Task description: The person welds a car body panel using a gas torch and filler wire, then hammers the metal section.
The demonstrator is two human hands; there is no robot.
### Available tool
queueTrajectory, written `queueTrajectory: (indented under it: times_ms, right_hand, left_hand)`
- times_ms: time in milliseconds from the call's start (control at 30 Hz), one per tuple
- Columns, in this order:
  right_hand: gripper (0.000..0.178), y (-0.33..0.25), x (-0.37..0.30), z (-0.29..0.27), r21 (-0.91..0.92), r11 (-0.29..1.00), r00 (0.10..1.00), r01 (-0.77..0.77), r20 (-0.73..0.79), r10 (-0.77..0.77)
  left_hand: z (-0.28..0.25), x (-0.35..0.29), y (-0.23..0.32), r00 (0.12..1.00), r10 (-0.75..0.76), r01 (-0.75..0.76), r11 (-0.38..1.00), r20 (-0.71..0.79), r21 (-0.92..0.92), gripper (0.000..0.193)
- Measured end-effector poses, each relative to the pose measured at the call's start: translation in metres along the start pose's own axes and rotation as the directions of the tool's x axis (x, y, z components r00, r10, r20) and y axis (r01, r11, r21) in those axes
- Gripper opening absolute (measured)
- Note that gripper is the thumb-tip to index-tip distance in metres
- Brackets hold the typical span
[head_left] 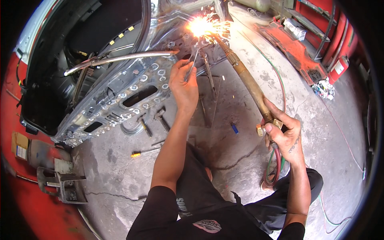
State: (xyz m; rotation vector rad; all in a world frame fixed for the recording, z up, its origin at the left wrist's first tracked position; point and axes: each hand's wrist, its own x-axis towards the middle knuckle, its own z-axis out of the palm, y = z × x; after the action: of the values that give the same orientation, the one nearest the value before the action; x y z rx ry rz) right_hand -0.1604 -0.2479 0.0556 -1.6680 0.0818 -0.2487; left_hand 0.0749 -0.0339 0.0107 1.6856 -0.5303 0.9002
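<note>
My left hand (185, 84) pinches a thin metal rod (196, 58), its far end reaching up toward the bright sparks (204, 28). A brass gas torch (246, 78) is gripped in my right hand (285, 134), with fingers around its lower end near the valve knobs. The torch tip points up and left into the sparks; glare hides the tip and the spot being heated. These sparks fly at the edge of a grey metal car body (114, 105), which has many round spot marks and oval openings. Red and green hoses (277, 162) hang from the torch.
On the concrete floor lie a hammer (161, 116), a coil of wire (134, 129), a yellow-handled tool (137, 154) and a small blue object (234, 128). A fire extinguisher (339, 70) and a worn red panel (294, 52) stand at right. A metal clamp-like fixture (72, 188) sits at left.
</note>
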Motion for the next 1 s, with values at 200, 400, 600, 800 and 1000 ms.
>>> queueTrajectory:
  times_ms: [200, 400, 600, 800, 1000]
  right_hand:
    - [0.057, -0.0026, 0.0002, 0.0006, -0.002, 1.000, 1.000, -0.006, 0.004, 0.006]
    - [0.057, -0.0009, 0.0000, -0.0007, -0.047, 0.999, 1.000, 0.020, -0.002, -0.020]
    - [0.058, -0.0028, -0.0004, 0.0004, -0.007, 1.000, 1.000, -0.003, -0.001, 0.003]
    - [0.058, 0.0006, 0.0001, -0.0003, -0.036, 0.999, 1.000, 0.020, -0.006, -0.020]
    - [0.058, -0.0024, -0.0001, 0.0005, -0.013, 1.000, 1.000, 0.002, -0.001, -0.002]
  left_hand:
    - [0.0001, 0.0013, -0.0029, 1.000, 0.003, -0.003, 1.000, 0.002, 0.014, 0.014]
    - [0.0019, 0.0009, -0.0042, 1.000, 0.001, -0.001, 1.000, 0.002, -0.014, 0.014]
    - [0.0028, 0.0014, -0.0075, 1.000, -0.003, 0.003, 1.000, 0.001, -0.004, 0.014]
    - [0.0038, 0.0017, -0.0046, 1.000, 0.015, -0.015, 1.000, -0.003, -0.001, 0.015]
    - [0.0033, 0.0027, -0.0053, 1.000, 0.008, -0.008, 1.000, -0.001, -0.011, 0.015]
